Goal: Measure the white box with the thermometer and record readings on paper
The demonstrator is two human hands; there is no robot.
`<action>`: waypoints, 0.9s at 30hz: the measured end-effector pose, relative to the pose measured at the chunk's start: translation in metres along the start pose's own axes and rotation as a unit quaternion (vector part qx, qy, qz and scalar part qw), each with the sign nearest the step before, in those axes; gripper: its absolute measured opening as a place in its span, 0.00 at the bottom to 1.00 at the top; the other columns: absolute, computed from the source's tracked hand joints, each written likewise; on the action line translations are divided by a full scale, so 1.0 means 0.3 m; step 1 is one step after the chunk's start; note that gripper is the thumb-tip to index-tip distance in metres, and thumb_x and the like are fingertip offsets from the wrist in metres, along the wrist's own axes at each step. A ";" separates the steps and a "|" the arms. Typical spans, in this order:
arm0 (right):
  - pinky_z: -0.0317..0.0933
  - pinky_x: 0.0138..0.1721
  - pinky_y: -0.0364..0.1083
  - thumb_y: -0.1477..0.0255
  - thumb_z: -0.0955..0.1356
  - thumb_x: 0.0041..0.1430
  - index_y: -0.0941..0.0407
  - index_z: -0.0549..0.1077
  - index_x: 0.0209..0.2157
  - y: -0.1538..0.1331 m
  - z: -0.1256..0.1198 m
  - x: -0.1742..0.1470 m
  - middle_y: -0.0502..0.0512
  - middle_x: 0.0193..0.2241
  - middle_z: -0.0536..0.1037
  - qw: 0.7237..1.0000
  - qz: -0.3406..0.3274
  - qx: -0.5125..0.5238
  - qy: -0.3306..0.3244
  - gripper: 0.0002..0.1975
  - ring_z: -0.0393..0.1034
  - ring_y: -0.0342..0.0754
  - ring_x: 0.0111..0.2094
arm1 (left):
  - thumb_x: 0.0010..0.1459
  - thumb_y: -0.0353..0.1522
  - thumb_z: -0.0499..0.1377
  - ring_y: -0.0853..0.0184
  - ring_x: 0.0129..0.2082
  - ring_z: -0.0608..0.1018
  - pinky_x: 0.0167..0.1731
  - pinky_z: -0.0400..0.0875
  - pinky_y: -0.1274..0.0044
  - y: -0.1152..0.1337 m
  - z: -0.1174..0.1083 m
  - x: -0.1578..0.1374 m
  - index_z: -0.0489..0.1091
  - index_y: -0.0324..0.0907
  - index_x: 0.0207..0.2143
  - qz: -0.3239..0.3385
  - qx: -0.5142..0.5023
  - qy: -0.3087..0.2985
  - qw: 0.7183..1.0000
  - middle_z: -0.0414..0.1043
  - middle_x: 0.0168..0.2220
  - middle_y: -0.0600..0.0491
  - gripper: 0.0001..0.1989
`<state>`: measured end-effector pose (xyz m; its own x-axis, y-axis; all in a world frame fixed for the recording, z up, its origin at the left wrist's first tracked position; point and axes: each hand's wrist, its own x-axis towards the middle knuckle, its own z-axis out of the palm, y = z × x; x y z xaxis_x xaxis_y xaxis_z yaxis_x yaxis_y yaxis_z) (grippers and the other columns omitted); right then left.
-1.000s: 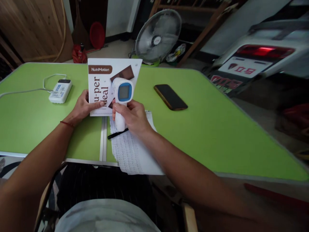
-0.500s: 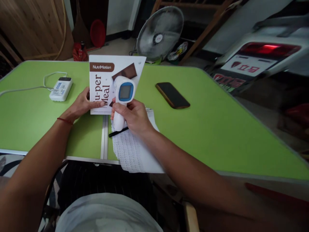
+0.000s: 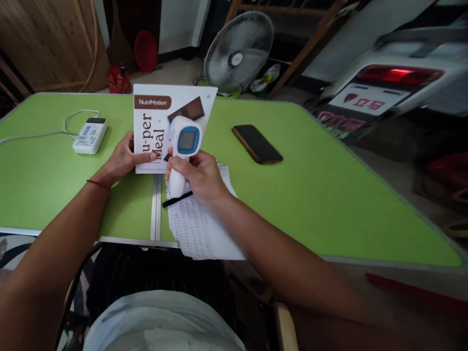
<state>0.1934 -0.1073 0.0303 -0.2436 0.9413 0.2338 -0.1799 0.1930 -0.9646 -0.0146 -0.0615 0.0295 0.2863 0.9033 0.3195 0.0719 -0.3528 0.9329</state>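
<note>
My left hand (image 3: pixel 124 156) grips the left edge of a white box (image 3: pixel 146 126) marked NutriMotion, its thumb lying across the front. The box stands upright on the green table. Wrapped in my right hand (image 3: pixel 201 173) is a white infrared thermometer (image 3: pixel 179 180) with a blue-framed screen facing me. It is held in front of the box, hiding part of the print; I cannot tell whether the two touch. Below my right hand lie a black pen (image 3: pixel 171 201) and handwritten sheets of paper (image 3: pixel 197 234), partly covered by my forearm.
On the green table (image 3: pixel 310 204), a dark phone (image 3: pixel 258 144) lies to the right and a white corded power block (image 3: pixel 91 135) to the left. Past the far edge stands a fan (image 3: pixel 237 53). A vehicle with a red tail light (image 3: pixel 400 74) is at the right.
The view has shifted slightly, moving things a little to the left in the picture. Both hands keep their hold on the box and the thermometer.
</note>
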 end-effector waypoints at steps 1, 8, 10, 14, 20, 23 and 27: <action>0.72 0.28 0.49 0.47 0.76 0.46 0.52 0.75 0.34 0.002 -0.001 0.001 0.47 0.24 0.77 1.000 -0.001 -0.003 -0.002 0.25 0.73 0.45 0.25 | 0.42 0.46 0.77 0.52 0.47 0.81 0.47 0.79 0.61 -0.006 -0.001 0.000 0.70 0.40 0.49 0.001 -0.002 0.005 1.000 0.78 0.47 0.44 0.36; 0.71 0.29 0.49 0.48 0.76 0.45 0.53 0.75 0.33 0.005 -0.004 0.006 0.47 0.24 0.77 1.000 -0.007 -0.004 -0.005 0.24 0.72 0.45 0.25 | 0.41 0.44 0.78 0.53 0.48 0.80 0.47 0.78 0.62 -0.031 -0.006 0.001 0.69 0.40 0.50 0.004 -0.010 0.030 0.999 0.77 0.48 0.44 0.37; 0.71 0.30 0.49 0.49 0.76 0.45 0.53 0.75 0.34 0.003 -0.006 0.006 0.47 0.24 0.77 1.000 -0.009 -0.006 -0.008 0.24 0.72 0.45 0.25 | 0.41 0.43 0.78 0.53 0.47 0.80 0.46 0.78 0.62 -0.030 -0.006 0.000 0.69 0.40 0.49 0.001 -0.011 0.032 0.999 0.77 0.49 0.43 0.37; 0.72 0.30 0.51 0.49 0.76 0.47 0.53 0.75 0.35 0.005 -0.011 0.004 0.48 0.25 0.78 1.000 -0.002 -0.013 -0.011 0.23 0.73 0.46 0.26 | 0.40 0.43 0.78 0.54 0.47 0.81 0.46 0.78 0.62 -0.033 -0.005 0.002 0.69 0.40 0.49 -0.007 -0.014 0.034 0.999 0.77 0.48 0.44 0.37; 0.72 0.33 0.52 0.48 0.74 0.50 0.53 0.75 0.37 0.012 -0.014 0.004 0.50 0.26 0.78 0.998 -0.011 -0.045 -0.031 0.24 0.73 0.47 0.28 | 0.40 0.44 0.78 0.54 0.48 0.80 0.47 0.78 0.63 -0.064 -0.007 0.009 0.68 0.42 0.51 0.020 -0.031 0.039 0.999 0.78 0.49 0.45 0.39; 0.73 0.37 0.54 0.50 0.75 0.50 0.54 0.76 0.39 -0.047 -0.051 0.010 0.52 0.30 0.80 0.993 -0.041 -0.102 -0.042 0.24 0.75 0.50 0.33 | 0.39 0.45 0.79 0.53 0.51 0.79 0.49 0.78 0.62 -0.074 -0.010 0.016 0.67 0.42 0.53 0.037 -0.028 0.058 0.997 0.77 0.49 0.45 0.41; 0.72 0.42 0.56 0.57 0.78 0.48 0.54 0.79 0.44 -0.181 -0.165 0.017 0.54 0.37 0.82 0.952 -0.053 -0.289 -0.084 0.24 0.76 0.54 0.41 | 0.38 0.44 0.79 0.50 0.55 0.77 0.52 0.77 0.60 -0.087 -0.016 0.027 0.64 0.44 0.55 0.073 -0.021 0.073 0.994 0.75 0.52 0.46 0.45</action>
<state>0.2491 -0.0992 0.0778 -0.4113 0.8594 0.3037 0.3305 0.4511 -0.8290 -0.0188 -0.0438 0.0085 0.1481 0.8698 0.4707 -0.0013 -0.4758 0.8796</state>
